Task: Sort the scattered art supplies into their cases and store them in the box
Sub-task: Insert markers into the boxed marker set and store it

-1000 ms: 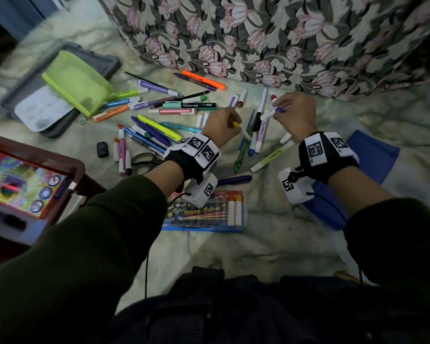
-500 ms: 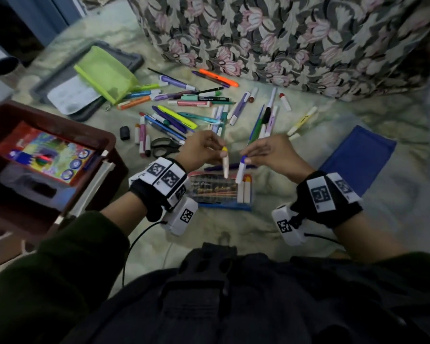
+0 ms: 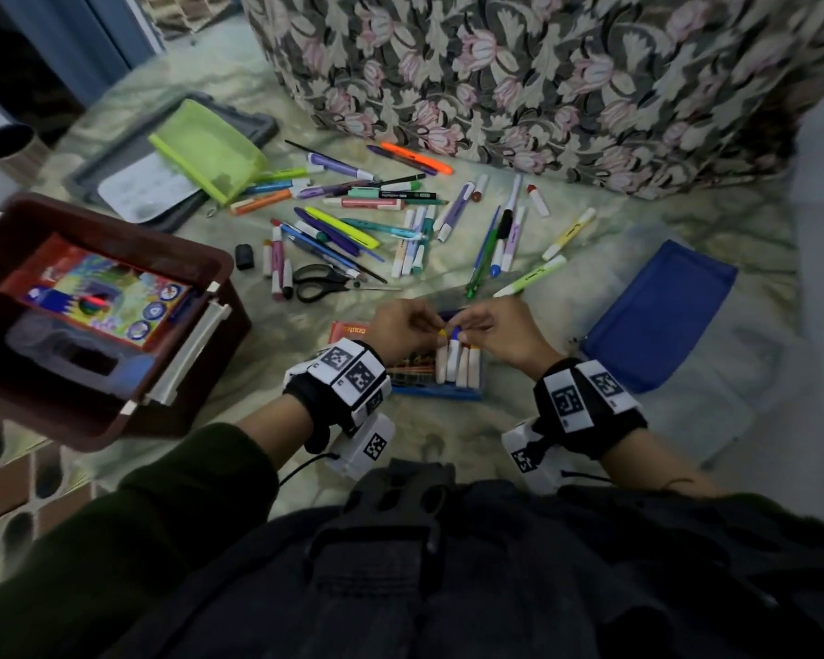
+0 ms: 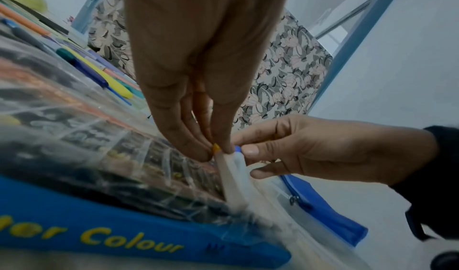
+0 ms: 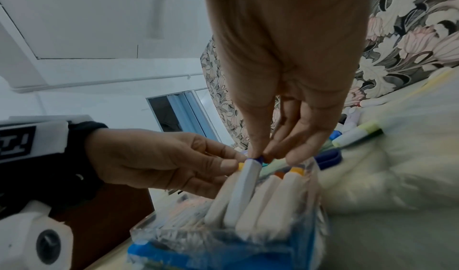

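A clear marker case (image 3: 412,373) with a blue edge lies on the floor just in front of me. My left hand (image 3: 436,328) pinches the top of a white marker with a yellow cap (image 4: 223,168). My right hand (image 3: 465,327) pinches the top of a white marker with a blue cap (image 5: 242,191). Both markers stand side by side with their lower ends inside the case (image 4: 124,231), next to two more white markers (image 5: 273,197). The fingertips of the two hands nearly touch above the case (image 5: 198,252).
Several loose pens and markers (image 3: 353,221) and black scissors (image 3: 324,283) lie beyond the case. A brown box (image 3: 201,344) holding a colourful pack stands at left. A blue pouch (image 3: 657,316) is at right, a green pouch (image 3: 210,149) on a grey tray at far left. Floral cloth (image 3: 543,78) hangs behind.
Both hands came back from the pen pile, each with a marker, and lowered them into the marker case. My view has shifted left, so the brown box shows more.
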Demonstrator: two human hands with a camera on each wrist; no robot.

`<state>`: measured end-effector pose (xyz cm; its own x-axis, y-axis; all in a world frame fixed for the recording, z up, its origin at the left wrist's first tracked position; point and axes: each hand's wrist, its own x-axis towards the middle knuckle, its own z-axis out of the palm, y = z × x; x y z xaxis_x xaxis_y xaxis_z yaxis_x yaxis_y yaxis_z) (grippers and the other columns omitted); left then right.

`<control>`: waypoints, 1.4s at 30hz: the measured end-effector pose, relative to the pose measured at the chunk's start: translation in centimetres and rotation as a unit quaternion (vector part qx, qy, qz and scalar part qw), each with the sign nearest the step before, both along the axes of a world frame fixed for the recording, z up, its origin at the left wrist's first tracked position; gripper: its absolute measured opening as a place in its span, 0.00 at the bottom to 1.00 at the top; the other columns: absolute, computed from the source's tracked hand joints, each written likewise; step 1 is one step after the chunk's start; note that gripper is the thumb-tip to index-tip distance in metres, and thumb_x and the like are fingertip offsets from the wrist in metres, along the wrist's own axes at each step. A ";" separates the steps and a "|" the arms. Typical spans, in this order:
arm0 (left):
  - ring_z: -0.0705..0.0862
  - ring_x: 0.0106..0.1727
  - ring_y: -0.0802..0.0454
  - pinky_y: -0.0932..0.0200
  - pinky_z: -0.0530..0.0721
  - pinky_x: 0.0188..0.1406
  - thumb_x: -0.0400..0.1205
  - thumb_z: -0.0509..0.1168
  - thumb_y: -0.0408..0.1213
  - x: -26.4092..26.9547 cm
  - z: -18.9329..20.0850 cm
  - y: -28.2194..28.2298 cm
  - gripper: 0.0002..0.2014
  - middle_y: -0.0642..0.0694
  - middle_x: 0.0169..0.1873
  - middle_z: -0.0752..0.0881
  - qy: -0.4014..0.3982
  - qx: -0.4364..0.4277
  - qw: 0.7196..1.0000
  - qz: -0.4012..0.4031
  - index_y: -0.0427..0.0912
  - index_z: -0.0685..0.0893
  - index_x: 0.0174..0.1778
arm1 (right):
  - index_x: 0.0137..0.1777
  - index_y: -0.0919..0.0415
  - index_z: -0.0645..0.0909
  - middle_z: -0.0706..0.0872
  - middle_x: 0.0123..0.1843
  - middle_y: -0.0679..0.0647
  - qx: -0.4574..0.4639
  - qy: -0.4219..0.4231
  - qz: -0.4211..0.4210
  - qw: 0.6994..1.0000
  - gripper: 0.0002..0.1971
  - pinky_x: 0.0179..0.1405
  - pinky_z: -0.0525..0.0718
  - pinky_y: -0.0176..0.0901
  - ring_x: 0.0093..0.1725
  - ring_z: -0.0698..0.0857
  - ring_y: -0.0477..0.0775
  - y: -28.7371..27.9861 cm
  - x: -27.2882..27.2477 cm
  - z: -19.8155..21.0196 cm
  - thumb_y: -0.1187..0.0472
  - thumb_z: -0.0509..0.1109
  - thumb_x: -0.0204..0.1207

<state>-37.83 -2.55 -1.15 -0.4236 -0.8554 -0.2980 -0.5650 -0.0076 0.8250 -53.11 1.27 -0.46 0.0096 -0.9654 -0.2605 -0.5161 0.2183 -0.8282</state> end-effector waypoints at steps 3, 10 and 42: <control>0.79 0.24 0.72 0.80 0.74 0.27 0.71 0.74 0.26 -0.2 -0.1 0.2 0.14 0.42 0.38 0.82 -0.011 -0.024 1.000 -0.008 0.24 0.83 0.50 | 0.54 0.73 0.86 0.88 0.49 0.70 -0.002 0.003 0.000 1.000 0.13 0.33 0.77 0.16 0.32 0.82 0.35 0.2 -0.1 -0.5 0.75 0.75 0.68; 0.81 0.44 0.47 0.64 0.78 0.40 0.71 0.74 0.27 -0.6 -0.2 0.0 0.13 0.31 0.45 0.86 -0.069 -0.061 0.995 -0.050 0.27 0.83 0.50 | 0.54 0.69 0.87 0.89 0.49 0.66 -0.010 0.029 -0.013 0.999 0.16 0.32 0.73 0.14 0.35 0.80 0.42 0.4 0.0 -1.3 0.72 0.78 0.65; 0.85 0.53 0.44 0.64 0.75 0.48 0.78 0.68 0.32 0.8 0.2 -2.0 0.11 0.37 0.51 0.88 -0.194 -0.128 0.962 -0.143 0.35 0.87 0.55 | 0.52 0.61 0.88 0.86 0.48 0.65 -0.095 0.097 0.033 0.990 0.09 0.46 0.76 0.31 0.49 0.82 0.57 0.2 -0.1 -1.4 0.64 0.74 0.72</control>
